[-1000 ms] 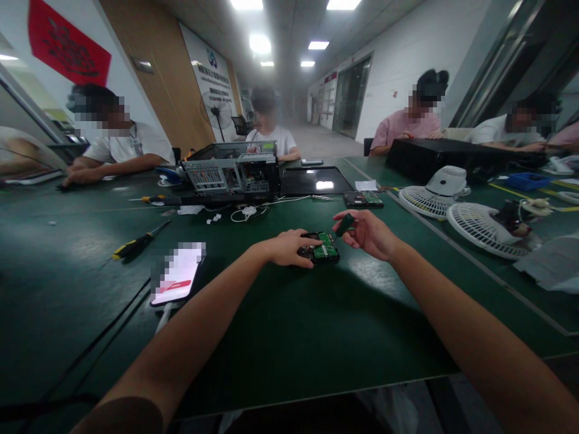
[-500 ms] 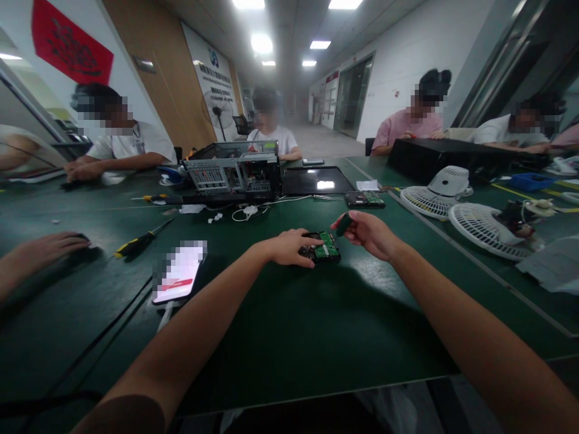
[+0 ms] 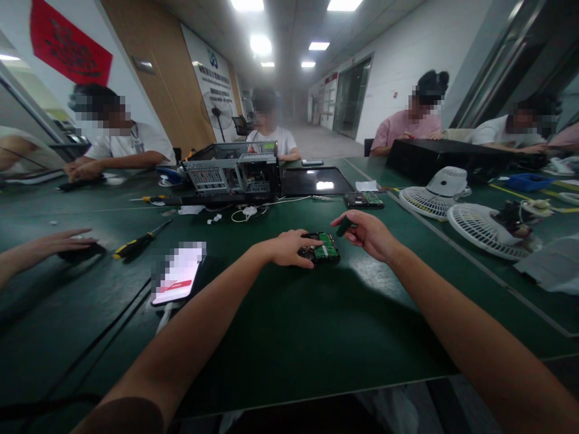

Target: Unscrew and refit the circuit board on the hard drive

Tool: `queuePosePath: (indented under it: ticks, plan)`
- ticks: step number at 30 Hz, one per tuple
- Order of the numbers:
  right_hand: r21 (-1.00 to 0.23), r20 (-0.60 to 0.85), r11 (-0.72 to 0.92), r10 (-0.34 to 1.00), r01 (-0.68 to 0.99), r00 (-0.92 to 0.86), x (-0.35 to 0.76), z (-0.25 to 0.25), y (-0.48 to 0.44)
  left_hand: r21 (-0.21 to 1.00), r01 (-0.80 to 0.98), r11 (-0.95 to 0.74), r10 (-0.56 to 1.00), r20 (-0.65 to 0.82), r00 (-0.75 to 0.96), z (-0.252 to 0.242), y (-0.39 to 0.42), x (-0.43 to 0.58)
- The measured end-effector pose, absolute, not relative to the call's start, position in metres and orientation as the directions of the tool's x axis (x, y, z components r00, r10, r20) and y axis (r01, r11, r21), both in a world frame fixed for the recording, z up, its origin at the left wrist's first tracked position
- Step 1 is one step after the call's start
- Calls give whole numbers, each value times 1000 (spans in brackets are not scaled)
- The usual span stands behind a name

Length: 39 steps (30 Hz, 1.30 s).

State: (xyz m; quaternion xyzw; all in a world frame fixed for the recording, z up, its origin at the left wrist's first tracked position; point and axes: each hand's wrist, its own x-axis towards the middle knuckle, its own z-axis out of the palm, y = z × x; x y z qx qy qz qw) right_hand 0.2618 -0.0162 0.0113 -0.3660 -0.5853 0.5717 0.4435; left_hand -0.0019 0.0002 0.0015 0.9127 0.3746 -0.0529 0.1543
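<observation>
A hard drive (image 3: 329,246) lies on the green table with its green circuit board facing up. My left hand (image 3: 290,248) grips it from the left, fingers across the top and thumb along the near edge. In my right hand (image 3: 370,234) is a small screwdriver (image 3: 344,226) with a dark green handle, pinched between thumb and fingers. Its tip points down at the right side of the board; whether it touches a screw is too small to tell.
An opened computer case (image 3: 230,175) and a dark flat panel (image 3: 316,181) stand behind. A second hard drive (image 3: 364,199) and fan parts (image 3: 486,229) are to the right. Leftward lie a phone (image 3: 178,274), a yellow-black screwdriver (image 3: 136,244) and a co-worker's hand (image 3: 58,241) on a dark object.
Both my hands stay nearly still on the hard drive and screwdriver. At the left, the co-worker's hand has shifted slightly, and the dark object under it has moved right.
</observation>
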Motion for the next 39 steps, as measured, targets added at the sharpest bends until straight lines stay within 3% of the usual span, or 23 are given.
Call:
queuePosePath:
  ticks: [7, 20, 39]
  plan:
    - [-980, 50, -22, 937, -200, -347, 260, 11, -14, 246, 695, -676, 661, -214, 719, 0, 2, -2]
    - [-985, 119, 79, 954, -154, -273, 259, 14, -18, 241, 691, -682, 659, -207, 723, 0, 2, -2]
    - [-983, 101, 34, 923, -183, -371, 260, 13, -17, 248, 691, -679, 659, -207, 723, 1, 2, -2]
